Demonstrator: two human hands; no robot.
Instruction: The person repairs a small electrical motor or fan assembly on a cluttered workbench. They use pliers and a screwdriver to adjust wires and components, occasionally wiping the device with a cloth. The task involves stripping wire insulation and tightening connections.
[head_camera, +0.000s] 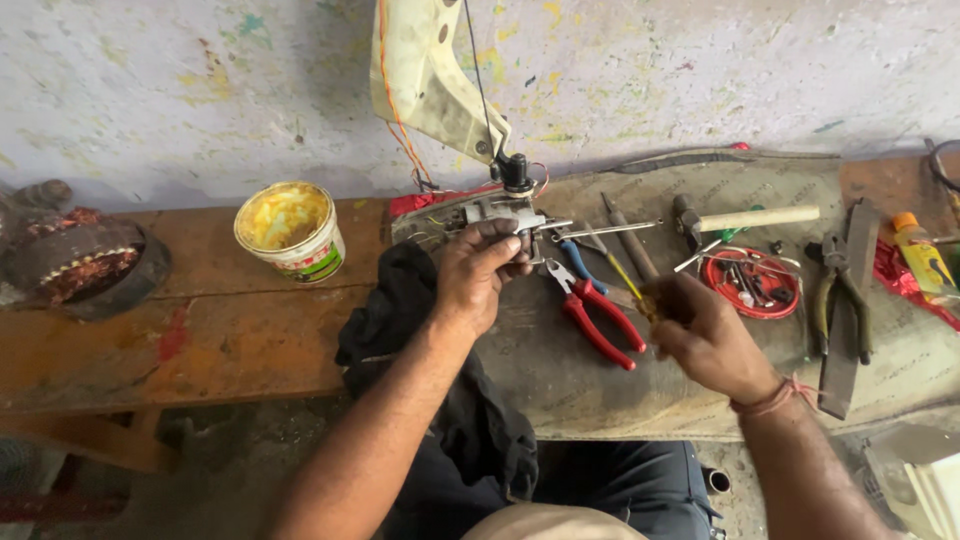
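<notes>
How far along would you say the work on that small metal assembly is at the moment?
Done: tools are laid out, red-handled pliers and a hammer within reach. In hand: the left hand grips the metal assembly while the right hand holds a yellow-shafted screwdriver short of it. Left: wires hang loose.

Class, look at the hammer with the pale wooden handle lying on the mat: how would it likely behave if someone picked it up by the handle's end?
The hammer probably feels head-heavy, since its dark metal head sits at one end. The rigid handle should not flex. Lying flat, it seems unlikely to roll far.
</notes>
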